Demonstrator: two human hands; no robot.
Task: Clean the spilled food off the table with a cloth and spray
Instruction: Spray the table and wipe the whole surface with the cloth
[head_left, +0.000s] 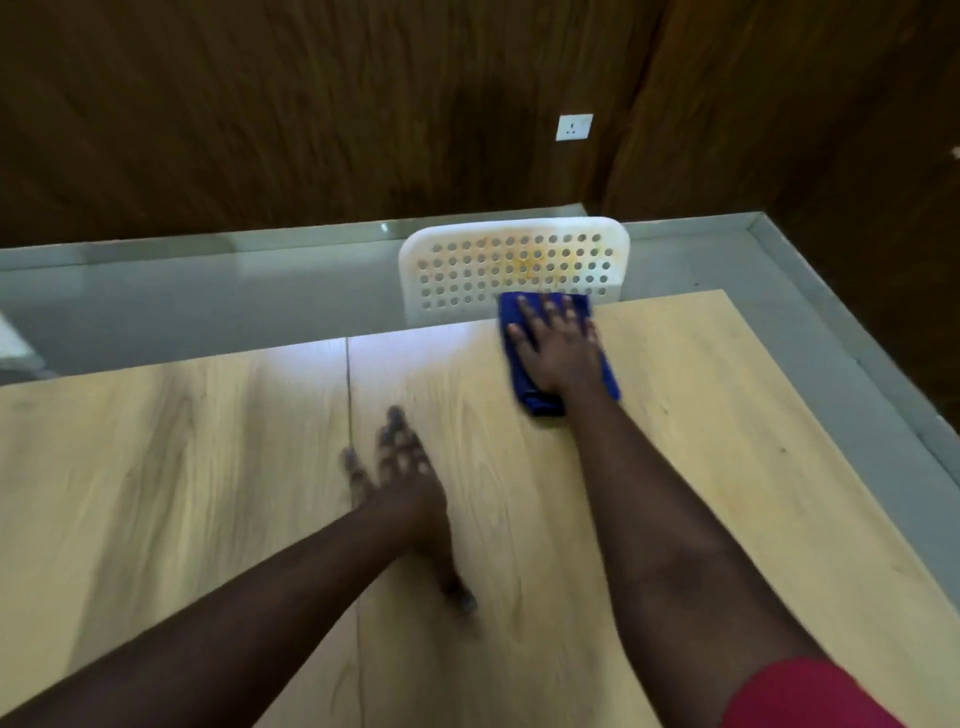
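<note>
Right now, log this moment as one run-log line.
right hand flat on blue cloth, far table edge | left hand open on table | spray: unseen | white chair behind, orange-stained

two bare forearms, a red short sleeve (810, 696) on the right one (left upper arm out of frame)

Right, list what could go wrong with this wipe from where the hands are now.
1. The right hand presses the blue cloth flat at the table's far edge; one more push outward could sweep residue off onto the stained white chair just behind it.
2. The left hand rests flat on the table; if that patch is unwiped, it may smear it.
3. No spray bottle is in view, so the cloth may be working dry.
</note>
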